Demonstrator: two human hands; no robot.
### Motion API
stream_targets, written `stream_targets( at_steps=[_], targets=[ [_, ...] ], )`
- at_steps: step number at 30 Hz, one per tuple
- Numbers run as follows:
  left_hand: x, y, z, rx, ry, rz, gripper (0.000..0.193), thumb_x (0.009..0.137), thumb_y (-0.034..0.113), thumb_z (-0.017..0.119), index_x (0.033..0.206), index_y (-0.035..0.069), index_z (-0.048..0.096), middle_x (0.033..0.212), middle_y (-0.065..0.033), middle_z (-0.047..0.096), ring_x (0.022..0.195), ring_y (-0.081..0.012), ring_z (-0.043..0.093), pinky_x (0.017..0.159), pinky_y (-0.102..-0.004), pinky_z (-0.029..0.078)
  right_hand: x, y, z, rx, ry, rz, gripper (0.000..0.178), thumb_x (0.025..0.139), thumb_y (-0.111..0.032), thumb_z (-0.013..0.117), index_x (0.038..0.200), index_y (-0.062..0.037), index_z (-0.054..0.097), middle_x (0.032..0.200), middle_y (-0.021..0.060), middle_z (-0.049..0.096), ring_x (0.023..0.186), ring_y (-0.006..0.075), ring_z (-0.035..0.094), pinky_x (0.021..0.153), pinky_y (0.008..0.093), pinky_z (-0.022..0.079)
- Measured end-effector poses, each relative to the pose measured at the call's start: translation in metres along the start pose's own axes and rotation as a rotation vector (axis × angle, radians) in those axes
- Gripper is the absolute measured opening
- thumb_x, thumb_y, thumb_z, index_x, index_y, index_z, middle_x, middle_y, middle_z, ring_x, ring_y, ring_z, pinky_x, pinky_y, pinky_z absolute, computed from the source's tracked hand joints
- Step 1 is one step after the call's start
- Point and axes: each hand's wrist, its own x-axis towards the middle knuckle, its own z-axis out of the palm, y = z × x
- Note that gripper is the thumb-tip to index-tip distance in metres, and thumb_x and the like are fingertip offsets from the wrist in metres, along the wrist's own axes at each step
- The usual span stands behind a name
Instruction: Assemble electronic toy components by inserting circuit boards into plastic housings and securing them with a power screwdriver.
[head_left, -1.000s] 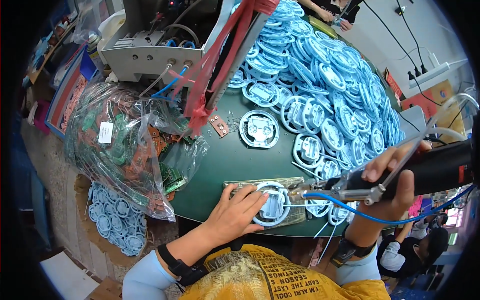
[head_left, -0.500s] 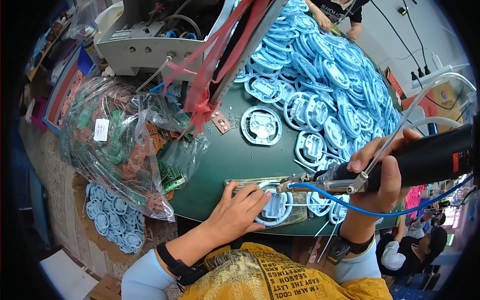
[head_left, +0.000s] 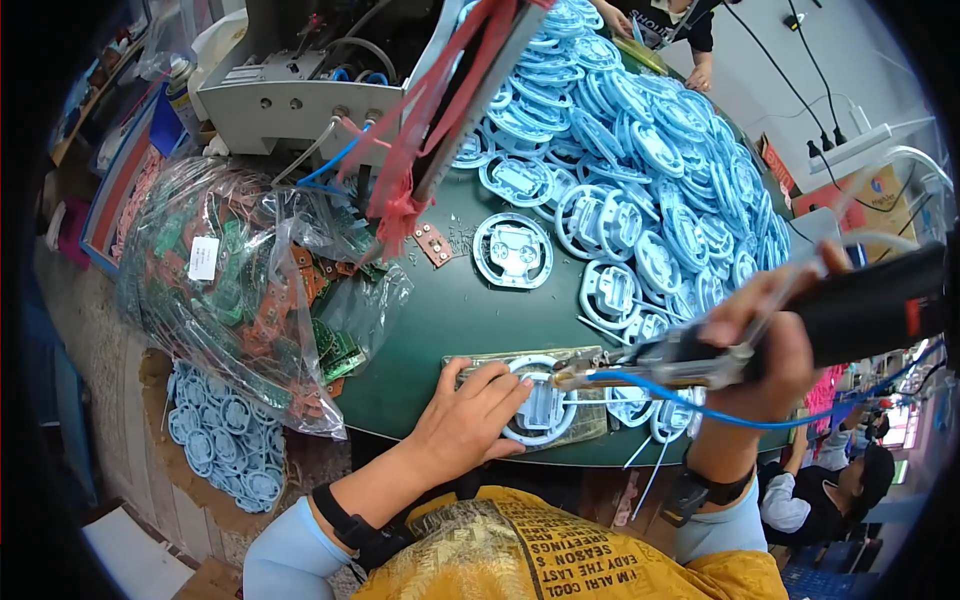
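Note:
My left hand (head_left: pixel 470 408) holds a round light-blue plastic housing (head_left: pixel 541 415), its fingers over the left rim and its thumb at the near edge. The housing lies on a flat rectangular fixture (head_left: pixel 590 428) at the table's near edge. My right hand (head_left: pixel 765 350) is wrapped round a black power screwdriver (head_left: pixel 868 318) lying nearly level, with a blue air hose (head_left: pixel 700 412) along it. Its metal tip (head_left: pixel 572 376) is over the right upper part of the housing. The tip hides whatever is right under it.
A heap of similar blue housings (head_left: pixel 640 130) covers the table's far right; one lies face up (head_left: pixel 512 250). A clear bag of circuit boards (head_left: pixel 240 290) sits at left, below a grey machine (head_left: pixel 300 115). A box of small blue parts (head_left: pixel 228 440) stands lower left. Another person's hand (head_left: pixel 700 76) is beyond the heap.
The screwdriver and my right hand have shifted slightly and are blurred by motion. My left hand keeps its hold on the housing. The whole view has moved a little.

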Motion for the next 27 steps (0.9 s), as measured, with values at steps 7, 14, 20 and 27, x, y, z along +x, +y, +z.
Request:
stream_targets(
  at_steps=[7, 14, 20, 27],
  targets=[
    [0.009, 0.009, -0.007, 0.096, -0.055, -0.037, 0.093, 0.057, 0.037, 0.089, 0.135, 0.004, 0.052, 0.114, -0.0079, 0.057, 0.118, -0.0267, 0.05, 0.104, -0.0537, 0.031, -0.011, -0.027, -0.015, -0.061, 0.067, -0.006, 0.06, 0.084, -0.01, 0.06, 0.138, 0.0011, 0.035, 0.088, 0.0104, 0.05, 0.061, 0.0199, 0.061, 0.055, 0.0327, 0.055],
    [0.025, 0.013, -0.015, 0.147, -0.157, 0.018, 0.093, 0.056, 0.034, 0.09, 0.135, 0.003, 0.053, 0.112, -0.0086, 0.056, 0.118, -0.0278, 0.05, 0.105, -0.0555, 0.031, -0.014, -0.019, -0.012, 0.031, 0.082, 0.097, 0.058, 0.083, 0.001, 0.063, 0.134, 0.0009, 0.037, 0.084, 0.0083, 0.053, 0.064, 0.0193, 0.062, 0.063, 0.0318, 0.053],
    [0.03, 0.016, -0.017, 0.18, -0.187, 0.035, 0.076, 0.056, 0.036, 0.09, 0.119, 0.004, 0.062, 0.111, -0.0091, 0.057, 0.119, -0.0285, 0.051, 0.105, -0.0566, 0.031, -0.014, -0.012, -0.016, -0.088, 0.052, 0.116, 0.054, 0.082, 0.0, 0.06, 0.133, 0.0012, 0.041, 0.084, 0.0096, 0.052, 0.061, 0.0211, 0.061, 0.057, 0.0318, 0.052],
    [0.036, 0.011, -0.008, 0.134, -0.027, 0.026, 0.063, 0.067, 0.028, 0.085, 0.122, 0.009, 0.062, 0.11, -0.0064, 0.057, 0.113, -0.0255, 0.053, 0.101, -0.0536, 0.034, -0.006, -0.02, -0.018, 0.008, 0.046, 0.109, 0.047, 0.083, -0.004, 0.061, 0.125, -0.0023, 0.04, 0.081, 0.0089, 0.051, 0.059, 0.0201, 0.059, 0.055, 0.0331, 0.052]
  ],
)
